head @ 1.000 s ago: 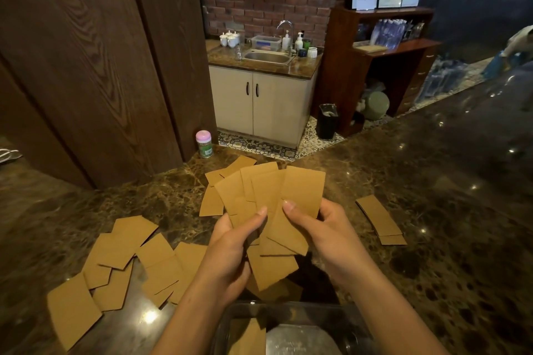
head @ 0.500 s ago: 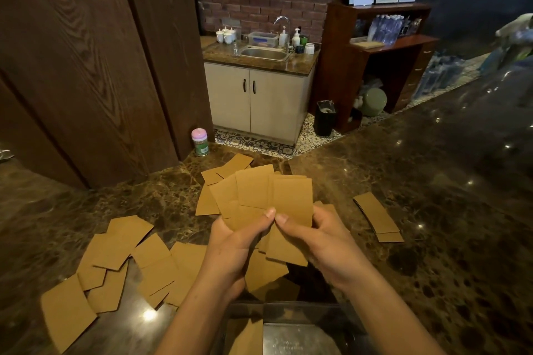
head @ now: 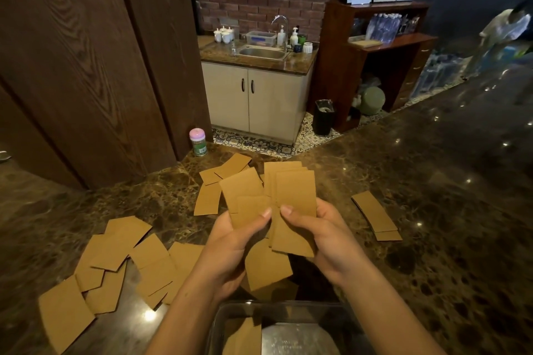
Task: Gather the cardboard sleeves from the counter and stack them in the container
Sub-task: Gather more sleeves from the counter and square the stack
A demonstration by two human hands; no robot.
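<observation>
Both hands hold a fanned bunch of cardboard sleeves [head: 294, 196] above the dark marble surface [head: 432, 210]. The left hand [head: 230, 242] has its grip closed on the left part of the bunch, thumb on top; the right hand [head: 326, 239] grips the right part, and the two thumbs nearly meet. Loose sleeves [head: 115, 251] lie overlapping on the surface at the left, a few more [head: 207, 202] beyond the hands, and a small pile [head: 375, 213] to the right. A clear container [head: 288, 307] sits below the hands, nearest the person, with a sleeve inside [head: 245, 337]. A pink-lidded jar [head: 197, 141] stands at the far edge
</observation>
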